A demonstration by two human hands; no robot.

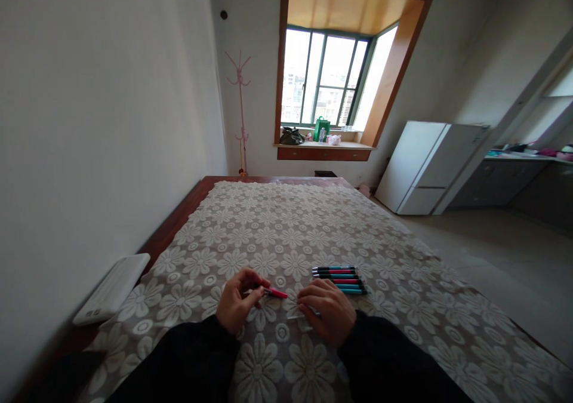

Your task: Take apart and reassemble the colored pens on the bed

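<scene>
My left hand [239, 307] pinches a red pen [274, 293] by its near end, the tip pointing right over the flowered lace cover [286, 236]. My right hand [326, 310] lies knuckles up beside it, fingers curled over a thin pale part [296, 316] that I cannot make out. Just beyond the right hand, several black pens with red or blue ends [339, 279] lie side by side in a neat row on the cover. Both arms wear dark sleeves.
A white flat device [111, 288] rests at the left edge by the wall. Beyond the covered surface are a pink coat stand [240, 110], a window sill with bags [322, 137], and a white fridge [427, 167] at right. Bare floor lies to the right.
</scene>
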